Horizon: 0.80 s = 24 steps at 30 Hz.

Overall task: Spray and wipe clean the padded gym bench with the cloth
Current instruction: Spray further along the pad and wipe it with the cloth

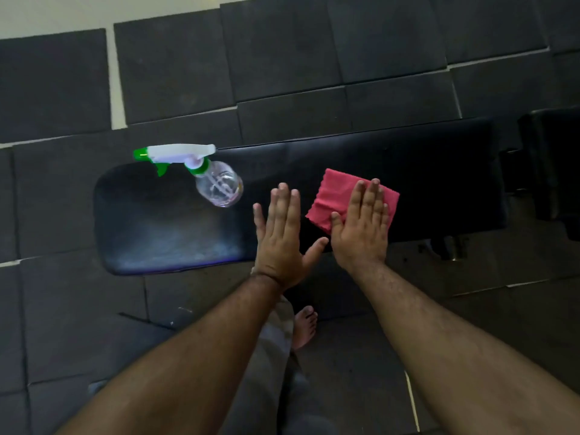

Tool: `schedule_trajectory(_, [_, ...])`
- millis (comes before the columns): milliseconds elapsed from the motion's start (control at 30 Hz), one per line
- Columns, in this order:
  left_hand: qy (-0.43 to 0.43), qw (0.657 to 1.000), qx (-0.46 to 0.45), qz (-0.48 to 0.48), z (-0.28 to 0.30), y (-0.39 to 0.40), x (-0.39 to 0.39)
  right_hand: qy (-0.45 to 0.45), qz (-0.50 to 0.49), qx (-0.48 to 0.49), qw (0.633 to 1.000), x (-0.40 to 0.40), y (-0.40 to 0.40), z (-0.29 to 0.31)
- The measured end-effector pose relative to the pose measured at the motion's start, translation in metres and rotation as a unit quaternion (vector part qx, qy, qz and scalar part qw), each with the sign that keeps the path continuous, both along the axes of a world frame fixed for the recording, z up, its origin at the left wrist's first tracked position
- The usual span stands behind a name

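Note:
A black padded gym bench (pixel 163 227) stretches across the middle of the head view. A clear spray bottle (pixel 216 186) with a white and green trigger head stands on its left part. A folded red cloth (pixel 335 196) lies on the pad to the right. My right hand (pixel 364 224) rests flat on the cloth with straight fingers. My left hand (pixel 282 233) lies open and flat on the pad just left of the cloth, holding nothing.
Dark foam floor mats (pixel 282 51) surround the bench, with pale floor showing at the upper left. A second black padded part (pixel 552 158) sits at the right edge. My bare foot (pixel 306 326) stands below the bench's near edge.

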<state>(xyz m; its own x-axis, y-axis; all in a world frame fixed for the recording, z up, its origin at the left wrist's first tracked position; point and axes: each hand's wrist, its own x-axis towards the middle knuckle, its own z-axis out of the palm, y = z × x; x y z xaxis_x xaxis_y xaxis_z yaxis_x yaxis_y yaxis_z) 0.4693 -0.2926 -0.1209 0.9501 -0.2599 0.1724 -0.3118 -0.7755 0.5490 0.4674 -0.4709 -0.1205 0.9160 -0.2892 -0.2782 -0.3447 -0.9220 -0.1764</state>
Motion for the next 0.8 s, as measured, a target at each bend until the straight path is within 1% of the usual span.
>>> schedule_trajectory(33, [-0.006, 0.999, 0.015, -0.04, 0.0, -0.011, 0.012, 0.004, -0.023, -0.01, 1.0, -0.003, -0.016, 0.0])
schedule_trajectory(100, [0.002, 0.995, 0.07, -0.072, -0.001, -0.03, 0.046, 0.017, -0.068, -0.044, 0.997, -0.005, -0.054, 0.001])
schedule_trajectory(167, [0.044, 0.985, 0.146, -0.081, -0.006, -0.042, 0.079, 0.029, -0.127, -0.088, 0.988, -0.003, -0.091, 0.001])
schedule_trajectory(233, [0.089, 0.971, 0.208, -0.078, -0.015, -0.047, 0.096, 0.035, -0.179, -0.11, 0.977, 0.002, -0.115, 0.001])
schedule_trajectory(300, [0.086, 0.965, 0.237, -0.071, -0.026, -0.048, 0.098, 0.024, -0.201, -0.102, 0.974, 0.007, -0.113, -0.002])
schedule_trajectory(367, [0.062, 0.967, 0.24, -0.062, -0.032, -0.047, 0.095, 0.001, -0.199, -0.079, 0.977, 0.011, -0.085, -0.009])
schedule_trajectory(467, [0.054, 0.969, 0.232, -0.063, -0.034, -0.046, 0.096, -0.031, -0.186, -0.048, 0.981, 0.008, -0.031, -0.015])
schedule_trajectory(567, [0.057, 0.968, 0.234, -0.065, -0.031, -0.046, 0.097, -0.042, -0.202, -0.026, 0.978, 0.006, -0.022, -0.017])
schedule_trajectory(633, [0.058, 0.969, 0.232, -0.065, -0.028, -0.045, 0.097, -0.041, -0.194, -0.029, 0.98, 0.004, -0.046, -0.015])
schedule_trajectory(700, [0.059, 0.969, 0.231, -0.064, -0.029, -0.046, 0.097, -0.044, -0.2, -0.041, 0.978, 0.005, -0.092, -0.014])
schedule_trajectory(800, [0.051, 0.969, 0.236, -0.058, -0.032, -0.046, 0.097, -0.048, -0.259, -0.059, 0.963, 0.018, -0.18, -0.011])
